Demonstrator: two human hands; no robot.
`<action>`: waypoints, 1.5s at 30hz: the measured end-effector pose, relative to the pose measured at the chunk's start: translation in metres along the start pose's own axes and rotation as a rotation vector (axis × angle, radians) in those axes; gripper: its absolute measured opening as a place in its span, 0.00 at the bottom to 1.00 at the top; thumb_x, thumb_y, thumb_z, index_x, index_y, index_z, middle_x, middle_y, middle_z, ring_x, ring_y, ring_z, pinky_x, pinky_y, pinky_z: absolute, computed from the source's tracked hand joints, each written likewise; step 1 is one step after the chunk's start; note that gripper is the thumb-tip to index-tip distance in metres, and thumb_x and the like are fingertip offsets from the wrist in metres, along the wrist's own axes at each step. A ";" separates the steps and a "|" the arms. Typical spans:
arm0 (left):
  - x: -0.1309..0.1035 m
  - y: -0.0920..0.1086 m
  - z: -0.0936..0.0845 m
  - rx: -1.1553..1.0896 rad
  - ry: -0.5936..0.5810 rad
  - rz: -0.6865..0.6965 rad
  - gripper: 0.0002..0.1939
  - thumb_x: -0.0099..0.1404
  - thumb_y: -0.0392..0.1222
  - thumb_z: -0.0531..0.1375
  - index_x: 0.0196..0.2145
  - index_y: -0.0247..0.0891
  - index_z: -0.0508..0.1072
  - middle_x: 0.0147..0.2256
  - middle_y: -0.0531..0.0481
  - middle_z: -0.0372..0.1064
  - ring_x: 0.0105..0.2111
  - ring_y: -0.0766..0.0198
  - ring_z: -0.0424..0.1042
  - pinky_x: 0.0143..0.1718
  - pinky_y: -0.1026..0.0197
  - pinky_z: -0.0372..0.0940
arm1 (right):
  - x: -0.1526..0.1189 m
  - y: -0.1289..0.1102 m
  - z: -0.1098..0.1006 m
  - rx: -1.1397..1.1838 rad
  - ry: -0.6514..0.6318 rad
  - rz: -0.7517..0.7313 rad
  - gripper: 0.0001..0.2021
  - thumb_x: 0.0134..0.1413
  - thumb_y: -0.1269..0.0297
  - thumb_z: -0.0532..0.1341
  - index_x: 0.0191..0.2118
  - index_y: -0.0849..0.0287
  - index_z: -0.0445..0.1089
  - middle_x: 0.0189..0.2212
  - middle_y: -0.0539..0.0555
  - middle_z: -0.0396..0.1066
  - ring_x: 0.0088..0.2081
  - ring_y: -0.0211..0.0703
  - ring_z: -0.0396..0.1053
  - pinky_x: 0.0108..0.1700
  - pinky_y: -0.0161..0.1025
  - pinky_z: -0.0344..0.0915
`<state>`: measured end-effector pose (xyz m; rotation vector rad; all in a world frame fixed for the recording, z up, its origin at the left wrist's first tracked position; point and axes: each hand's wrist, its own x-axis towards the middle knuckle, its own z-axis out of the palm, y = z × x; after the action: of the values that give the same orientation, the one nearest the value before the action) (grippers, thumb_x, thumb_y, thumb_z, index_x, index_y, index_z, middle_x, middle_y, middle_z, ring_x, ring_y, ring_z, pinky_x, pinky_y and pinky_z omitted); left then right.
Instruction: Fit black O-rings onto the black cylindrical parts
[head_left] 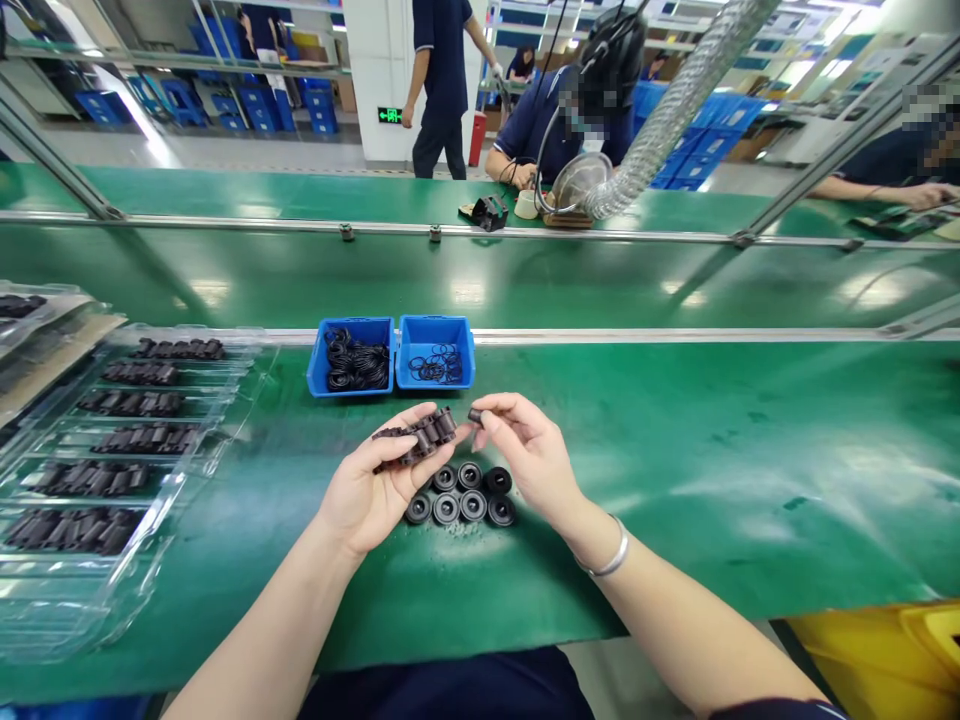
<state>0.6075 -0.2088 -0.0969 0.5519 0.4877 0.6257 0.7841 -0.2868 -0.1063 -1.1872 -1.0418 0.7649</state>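
My left hand [375, 495] holds a row of small dark cylindrical parts [426, 437] between thumb and fingers. Just to the right, my right hand [529, 450] pinches one small dark part [475, 415] between thumb and forefinger, a little apart from the row. Below both hands, several round black parts with ringed tops [472, 505] stand in two rows on the green table [675, 480]; the hands partly cover the upper row.
Behind the hands stand a blue bin [313, 370] of black rings and a second blue bin [469, 365] with thin rings. Clear trays [142, 540] of dark parts lie at the left. Across a metal rail [600, 337], people work at another bench; a yellow container [877, 660] is at lower right.
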 end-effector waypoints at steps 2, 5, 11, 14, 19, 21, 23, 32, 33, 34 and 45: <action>0.000 0.002 0.002 -0.035 -0.010 -0.008 0.16 0.63 0.35 0.59 0.48 0.28 0.76 0.51 0.36 0.74 0.57 0.44 0.69 0.62 0.50 0.63 | 0.002 0.001 -0.005 0.103 -0.007 0.048 0.10 0.62 0.58 0.64 0.45 0.58 0.72 0.30 0.51 0.72 0.33 0.40 0.71 0.42 0.41 0.71; 0.001 0.005 0.006 -0.068 -0.003 -0.012 0.19 0.66 0.40 0.57 0.49 0.24 0.74 0.51 0.31 0.73 0.57 0.42 0.68 0.62 0.50 0.63 | 0.005 0.001 -0.012 0.314 -0.041 0.200 0.10 0.58 0.62 0.66 0.44 0.58 0.73 0.32 0.52 0.74 0.34 0.40 0.73 0.43 0.41 0.72; 0.001 0.006 0.009 -0.064 0.049 -0.011 0.21 0.68 0.44 0.57 0.48 0.23 0.75 0.50 0.30 0.73 0.57 0.41 0.68 0.61 0.49 0.64 | 0.006 0.003 -0.016 0.506 -0.078 0.377 0.10 0.51 0.65 0.69 0.40 0.60 0.76 0.37 0.54 0.74 0.35 0.39 0.72 0.41 0.38 0.73; 0.001 0.006 0.008 -0.048 0.063 0.002 0.19 0.67 0.42 0.56 0.47 0.23 0.76 0.50 0.31 0.73 0.56 0.41 0.69 0.60 0.50 0.65 | 0.005 0.003 -0.018 0.516 -0.108 0.382 0.09 0.52 0.65 0.69 0.40 0.60 0.76 0.37 0.53 0.73 0.33 0.37 0.70 0.38 0.36 0.72; 0.002 0.006 0.005 -0.018 0.064 0.056 0.16 0.66 0.40 0.57 0.45 0.24 0.77 0.51 0.31 0.73 0.56 0.40 0.69 0.59 0.49 0.66 | -0.004 -0.007 -0.036 0.219 -0.182 0.238 0.09 0.55 0.65 0.67 0.43 0.58 0.73 0.36 0.52 0.71 0.32 0.36 0.69 0.37 0.36 0.70; 0.001 0.005 0.004 0.012 0.074 0.088 0.16 0.66 0.40 0.58 0.44 0.26 0.78 0.51 0.33 0.73 0.56 0.40 0.69 0.59 0.48 0.66 | -0.010 -0.011 -0.046 -0.065 -0.236 0.111 0.10 0.57 0.65 0.65 0.45 0.58 0.72 0.38 0.53 0.70 0.37 0.40 0.70 0.41 0.39 0.71; 0.001 0.005 0.003 0.035 0.083 0.107 0.15 0.65 0.40 0.59 0.45 0.27 0.78 0.51 0.35 0.73 0.56 0.40 0.69 0.60 0.47 0.66 | -0.018 -0.013 -0.054 -0.346 -0.305 0.003 0.11 0.59 0.67 0.63 0.48 0.57 0.71 0.39 0.54 0.70 0.39 0.42 0.70 0.44 0.42 0.70; 0.001 0.004 0.002 0.087 0.066 0.110 0.15 0.67 0.40 0.57 0.45 0.29 0.78 0.51 0.37 0.74 0.57 0.42 0.69 0.60 0.45 0.65 | -0.034 -0.005 -0.053 -0.722 -0.455 -0.144 0.15 0.61 0.75 0.58 0.52 0.56 0.67 0.39 0.54 0.69 0.39 0.43 0.68 0.43 0.42 0.69; 0.001 0.004 0.001 0.091 0.065 0.114 0.15 0.67 0.40 0.57 0.45 0.29 0.78 0.51 0.37 0.74 0.56 0.43 0.69 0.60 0.46 0.65 | -0.034 -0.006 -0.053 -0.730 -0.457 -0.149 0.15 0.61 0.75 0.58 0.52 0.56 0.67 0.40 0.54 0.69 0.39 0.44 0.68 0.43 0.42 0.69; 0.001 0.004 0.001 0.094 0.065 0.118 0.15 0.67 0.40 0.57 0.45 0.29 0.78 0.50 0.37 0.74 0.56 0.43 0.70 0.60 0.46 0.65 | -0.034 -0.006 -0.053 -0.737 -0.462 -0.151 0.15 0.61 0.75 0.58 0.52 0.56 0.67 0.40 0.55 0.69 0.39 0.44 0.68 0.43 0.42 0.69; 0.000 0.004 0.002 0.095 0.052 0.132 0.15 0.67 0.39 0.57 0.45 0.29 0.78 0.50 0.38 0.74 0.55 0.43 0.70 0.60 0.46 0.65 | -0.034 -0.010 -0.056 -0.762 -0.482 -0.174 0.16 0.63 0.70 0.61 0.55 0.55 0.65 0.48 0.57 0.69 0.47 0.48 0.68 0.51 0.49 0.69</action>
<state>0.6066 -0.2064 -0.0929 0.6627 0.5346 0.7475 0.8239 -0.3397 -0.1069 -1.5507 -1.9212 0.5305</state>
